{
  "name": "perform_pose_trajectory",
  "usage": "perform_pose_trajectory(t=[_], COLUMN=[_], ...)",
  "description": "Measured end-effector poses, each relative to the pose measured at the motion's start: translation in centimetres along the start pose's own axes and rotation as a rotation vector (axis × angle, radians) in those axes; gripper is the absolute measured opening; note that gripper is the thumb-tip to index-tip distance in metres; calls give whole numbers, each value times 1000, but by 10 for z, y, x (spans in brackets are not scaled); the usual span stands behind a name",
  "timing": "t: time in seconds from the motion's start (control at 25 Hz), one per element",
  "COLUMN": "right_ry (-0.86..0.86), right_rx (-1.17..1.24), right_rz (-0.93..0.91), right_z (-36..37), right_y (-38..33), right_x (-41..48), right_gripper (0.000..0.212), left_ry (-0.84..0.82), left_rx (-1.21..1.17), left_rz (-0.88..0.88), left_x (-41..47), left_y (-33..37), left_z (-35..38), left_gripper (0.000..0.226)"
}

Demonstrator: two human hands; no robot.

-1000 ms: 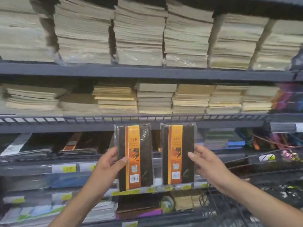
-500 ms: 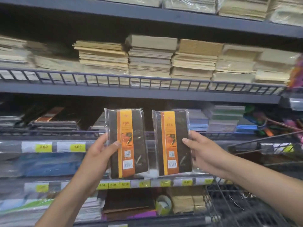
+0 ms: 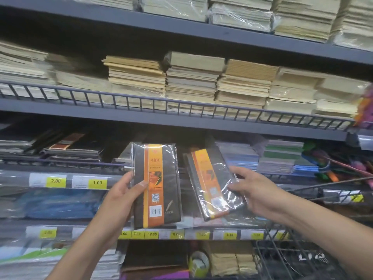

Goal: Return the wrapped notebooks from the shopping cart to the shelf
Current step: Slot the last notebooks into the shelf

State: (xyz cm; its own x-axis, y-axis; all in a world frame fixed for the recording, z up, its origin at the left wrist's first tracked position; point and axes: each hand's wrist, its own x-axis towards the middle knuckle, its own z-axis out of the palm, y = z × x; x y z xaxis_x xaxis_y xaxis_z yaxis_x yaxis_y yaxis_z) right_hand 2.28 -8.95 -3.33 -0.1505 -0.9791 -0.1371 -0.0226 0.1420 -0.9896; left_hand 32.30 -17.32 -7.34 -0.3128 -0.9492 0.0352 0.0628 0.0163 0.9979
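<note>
Left wrapped notebook (image 3: 158, 184): upright, black cover with an orange band marked 48K, front toward the camera, held in the air before the shelf (image 3: 181, 123). Left hand (image 3: 123, 201) grasps it at its left edge, thumb across the front, fingers behind. Right wrapped notebook (image 3: 212, 182): same make, tilted, top leaning left, just beside the first, not touching it. Right hand (image 3: 256, 190) grasps it along its right edge, thumb on the clear wrap, fingers spread. Neither notebook lies on the shelf yet. Shelf level behind: dark notebooks (image 3: 72, 150) left, blue and green pads (image 3: 282, 158) right. Level above: beige paper stacks (image 3: 191, 81). Yellow price tags (image 3: 97, 182) on the rails. Wire shopping cart (image 3: 286, 257) lower right.
</note>
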Motion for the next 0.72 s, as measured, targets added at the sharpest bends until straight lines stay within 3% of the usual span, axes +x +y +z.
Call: perform_pose_trajectory(t=[0.2,0.4,0.52,0.64,0.72], right_ry=[161,252,139,30,14], right_rx=[70,-83,-496,-1011,-1269], right_rz=[-12,-45,-123,-188,-274], right_z=[25,38,39,30,25], right_y=[-19,-16,-12,-14,-15], right_x=[32,58,49,42,42], right_gripper=[32,19,19,74,82], left_ry=[13,17,-8,-4,-7], left_rx=[-26,-62,-78,-69,-68], left_rz=[21,10,9,10,4], left_x=[1,3,5,5,4], left_y=[3,3,2,2,3], left_z=[-8,-12,-10,-8,-8], left_gripper=[27,26,24,23,23])
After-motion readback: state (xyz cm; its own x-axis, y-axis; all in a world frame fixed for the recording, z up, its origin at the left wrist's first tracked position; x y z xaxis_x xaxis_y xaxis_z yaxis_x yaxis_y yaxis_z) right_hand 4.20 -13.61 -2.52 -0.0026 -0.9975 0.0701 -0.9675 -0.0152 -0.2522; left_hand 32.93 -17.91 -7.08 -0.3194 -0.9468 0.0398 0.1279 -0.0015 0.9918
